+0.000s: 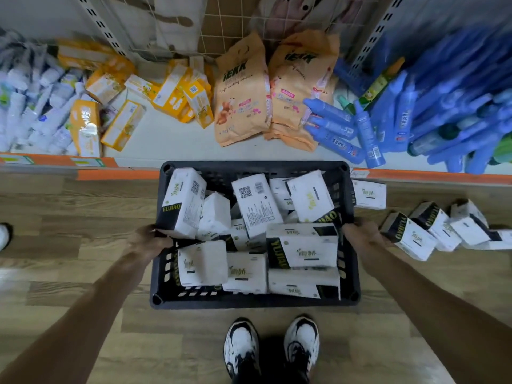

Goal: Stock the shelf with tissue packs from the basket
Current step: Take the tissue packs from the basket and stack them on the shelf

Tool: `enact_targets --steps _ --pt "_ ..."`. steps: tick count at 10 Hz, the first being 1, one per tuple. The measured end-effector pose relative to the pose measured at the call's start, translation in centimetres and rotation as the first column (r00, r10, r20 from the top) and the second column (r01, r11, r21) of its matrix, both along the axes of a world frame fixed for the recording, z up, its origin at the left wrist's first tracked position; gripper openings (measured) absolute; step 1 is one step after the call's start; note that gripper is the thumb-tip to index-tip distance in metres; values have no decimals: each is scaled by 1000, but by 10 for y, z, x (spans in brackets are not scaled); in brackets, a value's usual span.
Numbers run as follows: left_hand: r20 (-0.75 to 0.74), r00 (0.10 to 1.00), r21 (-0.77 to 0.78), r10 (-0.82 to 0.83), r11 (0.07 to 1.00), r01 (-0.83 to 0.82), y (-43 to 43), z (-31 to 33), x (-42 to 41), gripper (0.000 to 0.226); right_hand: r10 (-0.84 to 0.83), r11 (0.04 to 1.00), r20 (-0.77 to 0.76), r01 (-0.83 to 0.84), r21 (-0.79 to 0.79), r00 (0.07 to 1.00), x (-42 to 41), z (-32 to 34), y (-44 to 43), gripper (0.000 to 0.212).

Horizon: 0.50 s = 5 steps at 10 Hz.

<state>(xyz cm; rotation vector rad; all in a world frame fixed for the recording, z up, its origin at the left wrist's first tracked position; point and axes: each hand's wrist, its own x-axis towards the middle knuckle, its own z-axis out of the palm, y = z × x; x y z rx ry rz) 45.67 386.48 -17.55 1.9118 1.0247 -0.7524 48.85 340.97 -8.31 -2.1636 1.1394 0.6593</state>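
A dark basket (255, 300) full of white tissue packs (302, 249) sits on the wood floor (83, 273) at centre. The left hand (148, 239) grips its rim at 9 o'clock, the right hand (360, 231) at 3 o'clock. The shelf (177, 139) lies at 12 o'clock, with loose packs (410, 236) on the floor at 3 o'clock.

Bare shelf (171, 139) front between yellow boxes (122, 124) and orange bags (243, 90).

Two orange bags (243, 90) stand mid-shelf, yellow boxes (177, 92) strewn toward its left end, blue bottles (388, 120) heaped at its right; white-and-black sneakers (271, 347) on wood-look floor (83, 206).
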Motion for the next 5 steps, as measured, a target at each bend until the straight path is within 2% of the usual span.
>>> enact_targets --steps 1,2,3,4,5 --pt "-26 1000 70 -9 997 11 3 -2 4 53 78 996 109 -74 -40 991 3 7 14 29" --pt "35 999 47 -19 999 17 -34 77 21 49 268 962 205 -272 -9 941 -4 18 28 35" --pt "26 1000 22 9 1000 -9 -43 96 23 23 461 883 112 -468 37 880 -11 22 39 53" --pt "78 997 -21 19 1000 -18 -52 111 24 21 614 788 19 -614 46 789 -14 23 43 71" --pt "124 992 29 11 999 -14 -56 102 25 24 706 708 -71 -705 37 705 -15 14 43 83"
